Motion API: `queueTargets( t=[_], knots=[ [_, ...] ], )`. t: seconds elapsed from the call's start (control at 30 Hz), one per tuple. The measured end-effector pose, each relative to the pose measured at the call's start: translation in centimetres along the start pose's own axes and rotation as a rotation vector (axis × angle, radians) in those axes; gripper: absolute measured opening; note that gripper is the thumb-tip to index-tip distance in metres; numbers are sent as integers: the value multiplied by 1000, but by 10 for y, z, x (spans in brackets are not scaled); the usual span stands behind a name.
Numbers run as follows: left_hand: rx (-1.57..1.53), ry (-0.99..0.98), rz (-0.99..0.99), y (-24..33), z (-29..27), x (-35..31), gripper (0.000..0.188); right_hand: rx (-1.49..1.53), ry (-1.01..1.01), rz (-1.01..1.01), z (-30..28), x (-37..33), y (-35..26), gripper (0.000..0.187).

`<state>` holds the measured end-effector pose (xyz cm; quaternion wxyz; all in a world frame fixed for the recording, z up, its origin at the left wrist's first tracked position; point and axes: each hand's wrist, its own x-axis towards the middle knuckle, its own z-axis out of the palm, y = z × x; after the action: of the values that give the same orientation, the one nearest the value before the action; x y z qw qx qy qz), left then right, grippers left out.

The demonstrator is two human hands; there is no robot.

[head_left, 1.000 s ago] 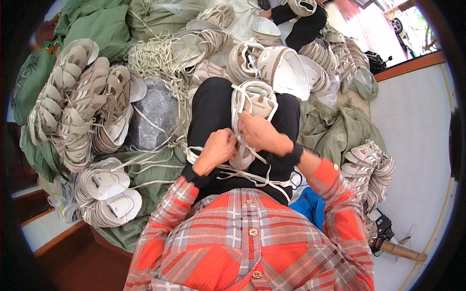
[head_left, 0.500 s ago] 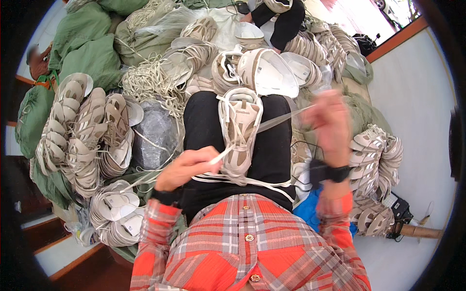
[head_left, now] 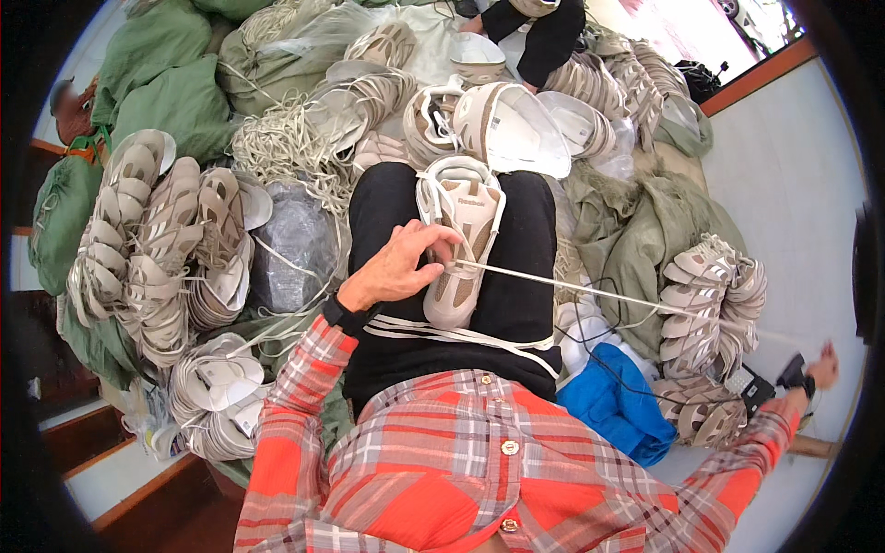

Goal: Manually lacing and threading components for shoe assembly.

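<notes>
On my lap, between my thighs, lies a beige and white sneaker upper [head_left: 454, 297], its toe toward me. My left hand [head_left: 398, 263] rests on its left side, fingers bent, with a gap between thumb and forefinger beside the lacing. From the lacing a pale shoelace [head_left: 572, 285] runs taut to the right, toward my right hand [head_left: 823, 367]. That hand is stretched far out at the right, closed and partly blurred; the lace's end there is hard to see. More white laces [head_left: 442, 334] lie across my lap below the toe.
Stacked shoe uppers [head_left: 166, 240] stand at the left, and more uppers [head_left: 705, 295] at the right. Beyond my knees are a lace heap [head_left: 286, 147] and open uppers [head_left: 516, 129]. Blue cloth [head_left: 613, 405] lies by my right hip. Another person's dark-clothed leg [head_left: 551, 46] shows at the far side.
My right hand has swung from beside the shoe far out to the right, and the lace is now drawn straight. The left hand has moved up and right onto the shoe upper.
</notes>
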<state>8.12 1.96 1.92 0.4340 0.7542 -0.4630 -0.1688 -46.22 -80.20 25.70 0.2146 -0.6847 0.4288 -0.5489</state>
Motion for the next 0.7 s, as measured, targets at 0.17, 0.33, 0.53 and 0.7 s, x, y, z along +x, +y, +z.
queueTargets(
  t=[0.17,0.33,0.53,0.7],
  knots=[
    [-52,194,-36,7,-3,0,37,-112,-358,326,7,-20,28,32],
    [615,23,187,25,-2,28,30,227,-1135,83,318,-401,-49,37],
    [830,-118,506,23,-10,31,20,219,-1191,-610,379,-625,-282,7],
    [764,-274,57,21,-66,-12,16,-9,-1251,-538,363,-650,-290,5]
  ],
)
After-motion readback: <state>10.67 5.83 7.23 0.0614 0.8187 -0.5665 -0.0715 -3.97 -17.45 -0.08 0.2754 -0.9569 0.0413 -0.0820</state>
